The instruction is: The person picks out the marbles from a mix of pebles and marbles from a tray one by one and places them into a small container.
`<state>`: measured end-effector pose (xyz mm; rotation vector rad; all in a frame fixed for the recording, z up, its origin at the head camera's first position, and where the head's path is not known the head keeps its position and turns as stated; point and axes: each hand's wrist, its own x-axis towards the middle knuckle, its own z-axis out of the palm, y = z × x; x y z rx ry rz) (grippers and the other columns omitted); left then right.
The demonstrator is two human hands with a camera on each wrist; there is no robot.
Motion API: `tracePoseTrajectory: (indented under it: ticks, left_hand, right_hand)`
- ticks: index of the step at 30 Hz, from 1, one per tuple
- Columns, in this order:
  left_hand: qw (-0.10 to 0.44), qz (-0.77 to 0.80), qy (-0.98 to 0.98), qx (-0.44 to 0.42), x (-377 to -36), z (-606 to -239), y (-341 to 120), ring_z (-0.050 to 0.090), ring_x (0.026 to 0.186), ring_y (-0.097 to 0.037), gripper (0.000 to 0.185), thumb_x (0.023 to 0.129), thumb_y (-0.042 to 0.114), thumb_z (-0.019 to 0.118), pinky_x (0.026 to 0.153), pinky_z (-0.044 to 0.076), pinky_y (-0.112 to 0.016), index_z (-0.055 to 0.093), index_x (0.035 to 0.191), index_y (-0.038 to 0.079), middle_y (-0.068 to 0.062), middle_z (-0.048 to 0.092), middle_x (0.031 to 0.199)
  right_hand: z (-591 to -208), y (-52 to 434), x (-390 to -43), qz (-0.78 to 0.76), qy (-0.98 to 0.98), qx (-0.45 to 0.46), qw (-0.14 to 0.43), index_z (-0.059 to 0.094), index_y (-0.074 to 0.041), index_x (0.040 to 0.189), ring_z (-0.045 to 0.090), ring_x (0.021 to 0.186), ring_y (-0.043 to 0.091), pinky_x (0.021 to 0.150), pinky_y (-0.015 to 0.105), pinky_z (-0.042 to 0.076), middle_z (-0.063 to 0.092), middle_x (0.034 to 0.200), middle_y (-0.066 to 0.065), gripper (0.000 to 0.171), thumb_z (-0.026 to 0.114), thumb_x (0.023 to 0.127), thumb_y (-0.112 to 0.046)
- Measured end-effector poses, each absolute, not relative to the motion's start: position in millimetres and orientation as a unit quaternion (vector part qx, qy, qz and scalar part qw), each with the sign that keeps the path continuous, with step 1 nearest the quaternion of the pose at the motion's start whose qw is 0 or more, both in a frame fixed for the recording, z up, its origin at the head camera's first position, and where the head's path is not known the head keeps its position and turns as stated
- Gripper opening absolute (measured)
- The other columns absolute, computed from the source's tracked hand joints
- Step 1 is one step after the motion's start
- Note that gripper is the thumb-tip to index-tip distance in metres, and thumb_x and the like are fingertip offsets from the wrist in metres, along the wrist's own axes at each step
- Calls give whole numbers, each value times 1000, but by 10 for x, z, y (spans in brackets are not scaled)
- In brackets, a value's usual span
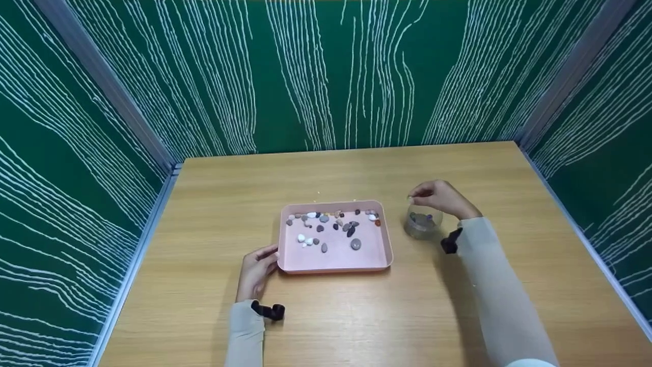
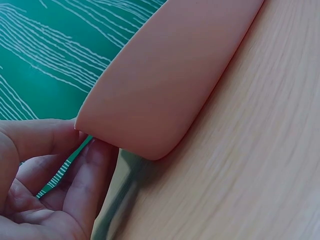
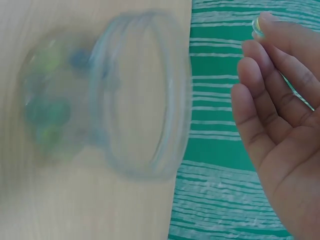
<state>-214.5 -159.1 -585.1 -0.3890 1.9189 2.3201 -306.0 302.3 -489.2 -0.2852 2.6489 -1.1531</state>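
My right hand (image 1: 440,198) pinches a small glass marble (image 3: 258,26) between thumb and forefinger, above and beside a clear round jar (image 3: 167,95). Several green and blue marbles (image 3: 52,111) lie in the bottom of the jar, blurred in the right wrist view. At the left side of a shallow pink tray (image 1: 316,262), my left hand (image 1: 254,270) holds its front corner, fingertips at the rim and outer wall (image 2: 155,90). Many pebbles lie in the tray: a white one (image 1: 301,238), a grey one (image 1: 356,244), dark ones (image 1: 351,232) and a reddish one (image 1: 377,223).
Tray and jar stand on a wooden table (image 1: 346,316), the jar to the right of the tray. Green panels (image 1: 300,76) with white wavy lines rise behind the table and at both sides. Tiny pale specks (image 1: 319,192) lie behind the tray.
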Motion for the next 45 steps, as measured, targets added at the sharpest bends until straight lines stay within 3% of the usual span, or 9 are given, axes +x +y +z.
tracePoseTrajectory:
  ticks: [12, 22, 30, 45]
  left_hand:
    - [52, 765, 626, -139, -2144, -5836, -1577, 64, 93, -14, 40, 87, -7, 60, 84, 56, -26, 53, 125, -16, -27, 58, 126]
    - [55, 759, 633, -143, -2135, -5843, -1564, 64, 96, -15, 40, 87, -7, 60, 86, 56, -27, 53, 126, -14, -29, 55, 130]
    - [55, 760, 634, -136, -2129, -5847, -1581, 62, 92, -12, 39, 88, -8, 57, 81, 55, -22, 52, 126, -16, -23, 60, 121]
    - [52, 768, 622, -147, -2154, -5844, -1571, 65, 95, -17, 39, 85, -11, 58, 88, 56, -29, 53, 124, -15, -29, 54, 130]
  right_hand:
    - [-4962, 3262, -2938, -400, 905, -74, 127, 66, -2, 115, 60, 101, 22, 90, 33, 52, 65, 116, 17, 29, 62, 94, -22]
    - [-5006, 3378, -2899, -402, 905, -63, 126, 67, -6, 115, 60, 106, 26, 95, 43, 51, 65, 117, 15, 30, 63, 93, -26]
    - [-5029, 3437, -2871, -400, 906, -61, 121, 67, -6, 117, 59, 110, 29, 97, 45, 50, 64, 121, 15, 35, 63, 93, -31]
    - [-5038, 3476, -2840, -403, 905, -46, 126, 67, -4, 115, 58, 111, 30, 100, 50, 46, 65, 120, 17, 28, 62, 94, -22]
